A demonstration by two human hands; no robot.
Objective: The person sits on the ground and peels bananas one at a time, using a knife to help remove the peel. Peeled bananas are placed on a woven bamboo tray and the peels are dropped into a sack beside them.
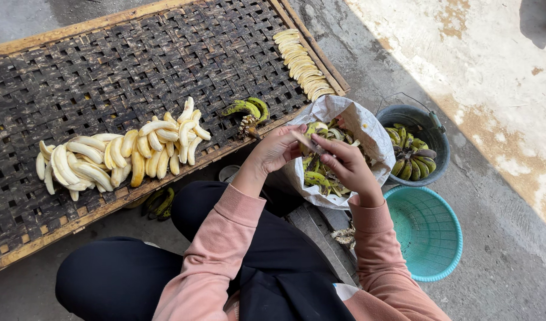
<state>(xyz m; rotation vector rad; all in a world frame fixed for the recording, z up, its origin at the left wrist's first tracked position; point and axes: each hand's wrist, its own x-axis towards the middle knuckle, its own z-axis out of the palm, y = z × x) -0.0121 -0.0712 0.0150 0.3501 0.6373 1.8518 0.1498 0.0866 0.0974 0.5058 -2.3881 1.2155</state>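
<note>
My left hand (pixel 277 150) grips a small green banana (pixel 313 128) over an open white sack (pixel 368 134) of peels. My right hand (pixel 344 163) pinches a thin strip of peel or a small blade against that banana; which one I cannot tell. A pile of peeled pale bananas (pixel 121 154) lies on the woven bamboo tray (pixel 106 71) to the left. A neat row of peeled bananas (pixel 303 64) lines the tray's far right edge. A small bunch of unpeeled green bananas (pixel 247 109) rests on the tray near my left hand.
A dark bucket (pixel 439 139) with green bananas stands right of the sack. An empty teal plastic basket (pixel 427 232) sits on the concrete at the lower right. More green bananas (pixel 160 204) lie under the tray's edge by my knee. My legs are in black trousers.
</note>
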